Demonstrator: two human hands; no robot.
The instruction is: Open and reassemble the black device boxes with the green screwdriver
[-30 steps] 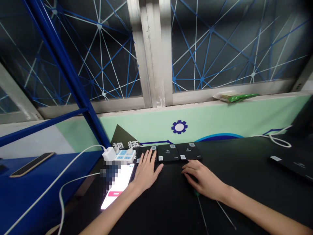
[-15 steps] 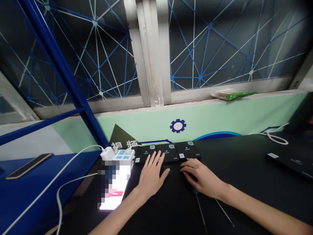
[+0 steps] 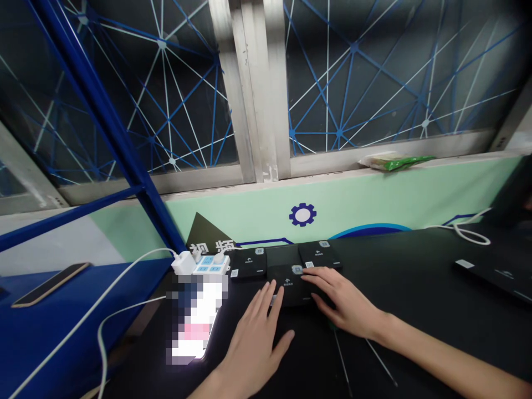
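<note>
A flat black box (image 3: 286,284) with a QR sticker and a logo lies on the dark table, nearer to me than the two beside it. My left hand (image 3: 258,338) rests on its left front side, fingers stretched out and thumb apart. At its right edge, my right hand (image 3: 338,299) touches the corner with loosely bent fingers, thumb apart. Two similar black boxes, the left one (image 3: 248,262) and the right one (image 3: 319,255), lie behind. Under my right hand are two metal shafts, like screwdrivers; the nearer one (image 3: 343,360) shows a bit of green handle.
A lit phone (image 3: 205,310), partly blurred out, lies left of my left hand, near a white power strip (image 3: 211,265) with plugs and white cables. Another phone (image 3: 52,284) lies on the blue surface. A larger black device (image 3: 494,277) is at the right. Windows and a green wall stand behind.
The middle black box has slid towards me, out of line with the other two. My left hand has moved back with it; my right fingers have shifted slightly left onto its edge.
</note>
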